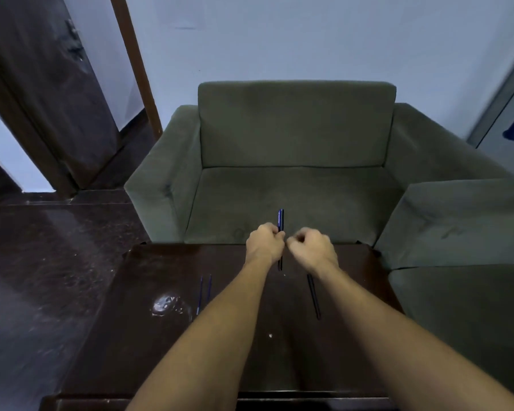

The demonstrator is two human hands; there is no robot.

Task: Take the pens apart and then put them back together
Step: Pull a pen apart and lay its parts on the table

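My left hand (264, 241) is closed around a dark blue pen (280, 221) held upright above the far edge of the dark table (161, 351); its top sticks up above my fingers and its lower end shows below at the table. My right hand (310, 247) is curled into a fist just right of the pen, fingertips close to it; whether it pinches a small part is hidden. Two thin blue refills (204, 292) lie side by side on the table at the left. A dark pen barrel (313, 295) lies on the right, under my right wrist.
A grey-green armchair (294, 137) stands right behind the table, and a second cushion seat (463, 262) lies to the right. A light glare patch (165, 304) shines on the tabletop's left side. Dark glossy floor and a doorway are at the left.
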